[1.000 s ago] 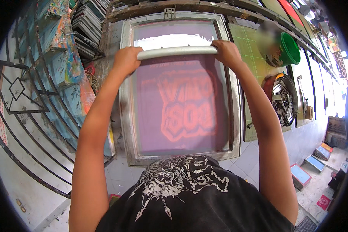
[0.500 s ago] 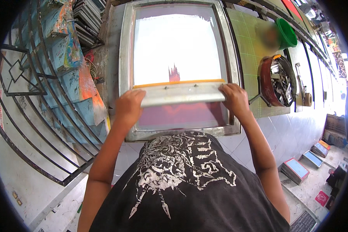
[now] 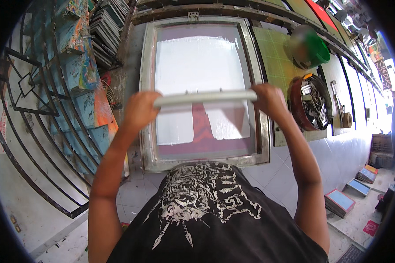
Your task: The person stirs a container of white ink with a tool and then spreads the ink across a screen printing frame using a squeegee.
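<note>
Both my hands grip a long pale screen-printing squeegee (image 3: 206, 97), one at each end. My left hand (image 3: 140, 109) is closed round its left end, and my right hand (image 3: 271, 101) wraps the right end. The squeegee lies crosswise over a screen-printing frame (image 3: 147, 87) with worn, greyish edges. White ink (image 3: 193, 61) covers much of the mesh beyond the squeegee. More white lies on the near side, split by a reddish strip (image 3: 202, 127) in the middle. A purplish band (image 3: 206, 147) of mesh shows along the near edge. The squeegee's blade is hidden beneath its handle.
To the right, a round dark-red container (image 3: 299, 105) holds many small tools or scraps. A green bucket (image 3: 322, 55) stands behind it, beside a roll of tape (image 3: 347, 119). Curved black metal bars (image 3: 37, 131) and paint-stained blue steps (image 3: 81, 111) are at left. Stacked frames (image 3: 107, 35) lean farther back.
The squeegee has moved away from me over the mesh and tipped, so its orange blade edge no longer shows. White ink now lies on the near side of it. Both hands keep their grip.
</note>
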Demonstrator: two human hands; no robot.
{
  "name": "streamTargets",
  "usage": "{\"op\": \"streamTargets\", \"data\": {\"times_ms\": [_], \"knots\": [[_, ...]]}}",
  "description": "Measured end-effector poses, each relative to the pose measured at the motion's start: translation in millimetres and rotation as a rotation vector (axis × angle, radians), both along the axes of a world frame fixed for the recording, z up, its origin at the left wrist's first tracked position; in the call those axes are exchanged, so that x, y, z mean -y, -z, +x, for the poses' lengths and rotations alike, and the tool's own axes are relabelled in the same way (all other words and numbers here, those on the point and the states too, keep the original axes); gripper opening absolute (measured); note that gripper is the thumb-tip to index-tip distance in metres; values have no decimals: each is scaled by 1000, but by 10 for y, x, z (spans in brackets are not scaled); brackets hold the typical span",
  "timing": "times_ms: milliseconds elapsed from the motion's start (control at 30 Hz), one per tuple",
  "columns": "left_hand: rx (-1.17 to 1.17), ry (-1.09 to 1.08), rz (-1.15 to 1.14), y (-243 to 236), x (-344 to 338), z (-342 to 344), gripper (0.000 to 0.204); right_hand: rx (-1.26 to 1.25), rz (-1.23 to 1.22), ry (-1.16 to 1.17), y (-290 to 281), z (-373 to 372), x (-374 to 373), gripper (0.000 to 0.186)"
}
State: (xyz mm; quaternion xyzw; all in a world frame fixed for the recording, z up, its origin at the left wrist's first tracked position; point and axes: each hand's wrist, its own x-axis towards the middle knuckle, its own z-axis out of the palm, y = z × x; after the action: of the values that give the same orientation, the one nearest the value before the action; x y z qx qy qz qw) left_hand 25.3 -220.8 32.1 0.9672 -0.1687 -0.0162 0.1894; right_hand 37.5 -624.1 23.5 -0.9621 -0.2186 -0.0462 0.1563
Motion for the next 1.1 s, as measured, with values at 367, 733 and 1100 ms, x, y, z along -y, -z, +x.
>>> {"op": "streamTargets", "data": {"times_ms": [367, 733, 1100], "knots": [[170, -18, 31, 491, -15, 2535, 27, 128, -66, 56, 526, 2553, -234, 25], [-20, 74, 165, 443, -33, 1984, 27, -25, -184, 8, 428, 2012, -226, 24], [-13, 27, 127, 538, -5, 19, 40, -44, -94, 2, 328, 49, -232, 18]]}}
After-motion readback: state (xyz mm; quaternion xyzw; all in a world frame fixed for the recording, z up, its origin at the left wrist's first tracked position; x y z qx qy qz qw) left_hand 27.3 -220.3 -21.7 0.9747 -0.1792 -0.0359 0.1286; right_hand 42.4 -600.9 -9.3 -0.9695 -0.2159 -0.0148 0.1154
